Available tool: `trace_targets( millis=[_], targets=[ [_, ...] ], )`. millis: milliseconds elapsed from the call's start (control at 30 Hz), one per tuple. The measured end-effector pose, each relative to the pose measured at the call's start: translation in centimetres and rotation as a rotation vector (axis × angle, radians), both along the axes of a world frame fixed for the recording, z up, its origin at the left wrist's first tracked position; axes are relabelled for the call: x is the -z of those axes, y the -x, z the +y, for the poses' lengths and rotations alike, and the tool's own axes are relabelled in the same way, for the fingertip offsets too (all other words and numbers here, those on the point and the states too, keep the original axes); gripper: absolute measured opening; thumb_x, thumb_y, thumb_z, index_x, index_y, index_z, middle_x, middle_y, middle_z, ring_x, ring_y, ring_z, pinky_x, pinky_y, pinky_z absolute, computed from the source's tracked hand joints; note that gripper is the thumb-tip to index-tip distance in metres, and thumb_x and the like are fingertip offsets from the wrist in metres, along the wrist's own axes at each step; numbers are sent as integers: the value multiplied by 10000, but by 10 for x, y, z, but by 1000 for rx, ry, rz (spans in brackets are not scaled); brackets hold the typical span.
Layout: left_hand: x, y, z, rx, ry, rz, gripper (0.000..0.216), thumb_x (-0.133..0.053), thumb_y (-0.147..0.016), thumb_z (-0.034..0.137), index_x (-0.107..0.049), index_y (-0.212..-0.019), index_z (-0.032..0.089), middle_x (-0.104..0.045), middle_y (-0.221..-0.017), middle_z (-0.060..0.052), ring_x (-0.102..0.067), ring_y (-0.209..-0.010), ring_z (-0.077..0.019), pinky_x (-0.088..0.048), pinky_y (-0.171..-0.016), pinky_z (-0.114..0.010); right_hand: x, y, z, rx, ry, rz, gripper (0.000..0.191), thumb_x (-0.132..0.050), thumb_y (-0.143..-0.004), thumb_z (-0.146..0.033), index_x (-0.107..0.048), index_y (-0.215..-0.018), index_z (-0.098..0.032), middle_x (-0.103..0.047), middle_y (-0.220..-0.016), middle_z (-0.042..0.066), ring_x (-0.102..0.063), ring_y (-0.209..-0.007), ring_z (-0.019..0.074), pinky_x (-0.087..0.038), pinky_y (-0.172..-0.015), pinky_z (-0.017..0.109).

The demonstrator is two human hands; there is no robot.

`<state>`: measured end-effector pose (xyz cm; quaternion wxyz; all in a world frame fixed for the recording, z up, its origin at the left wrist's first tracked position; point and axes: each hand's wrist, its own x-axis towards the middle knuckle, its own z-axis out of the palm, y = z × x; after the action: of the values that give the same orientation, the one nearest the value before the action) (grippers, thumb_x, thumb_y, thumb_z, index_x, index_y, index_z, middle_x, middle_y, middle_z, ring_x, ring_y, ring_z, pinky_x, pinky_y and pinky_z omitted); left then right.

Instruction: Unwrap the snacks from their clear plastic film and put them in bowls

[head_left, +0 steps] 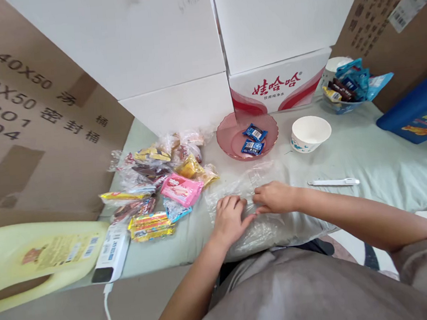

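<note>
A clear plastic bag [256, 234] lies flat in front of me, under both hands. My left hand [230, 220] rests on its left part, fingers bent and thumb stretched toward the other hand. My right hand [274, 197] has its fingers pinched together on the bag's middle. Just beyond the bag stands a pink scalloped plate [227, 141] with two blue snack packets [253, 147] in it. A pile of wrapped snacks, with a pink wafer packet [181, 189] and yellow striped sticks [152, 227], lies left of my left hand.
Right of the plate are a white paper bowl [311, 133] and a white utility knife [333, 182]. A clear bowl of snacks [344, 106] and a blue container [416, 110] stand farther right. White boxes [178, 103] line the back. A yellow jug [44, 251] and white power bank [112, 252] are left.
</note>
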<state>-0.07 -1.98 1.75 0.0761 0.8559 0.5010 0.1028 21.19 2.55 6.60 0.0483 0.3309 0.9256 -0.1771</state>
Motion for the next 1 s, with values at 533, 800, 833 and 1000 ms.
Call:
trace_targets(
  millis=[533,800,833,1000],
  targets=[
    [-5,-7,28,140,45,-13,322,-463,-931,246,-624,-1209,219,-602,-1287,-86,-559,-1153,-251,-481,-993,-424,34,-73,-44,172,-94,244,345,-343,-1000,-285,-623,-1174,-185,-635,-1171,126,-624,-1011,215,-519,-856,355],
    [-2,-24,53,-24,101,155,497,-400,-950,286,-408,-1444,229,-334,-1553,-108,-689,-956,-262,-577,-768,-393,27,-62,-41,688,-190,-213,638,-529,-900,-498,-430,-1418,-138,-399,-1463,253,-689,-851,312,-547,-679,432],
    [-2,-27,53,-12,105,170,491,-417,-944,302,-431,-1430,227,-340,-1550,-108,-690,-957,-271,-576,-774,-402,27,-62,-41,660,-234,-172,597,-514,-910,-499,-472,-1383,-136,-429,-1444,244,-673,-922,323,-542,-735,444],
    [-6,-37,62,27,109,183,530,-518,-902,371,-460,-1405,217,-345,-1545,-112,-668,-1019,-304,-561,-815,-420,46,-63,-17,351,-317,70,642,-560,-891,-522,-474,-1387,-124,-424,-1476,191,-385,-1351,351,-328,-1094,520]
  ],
)
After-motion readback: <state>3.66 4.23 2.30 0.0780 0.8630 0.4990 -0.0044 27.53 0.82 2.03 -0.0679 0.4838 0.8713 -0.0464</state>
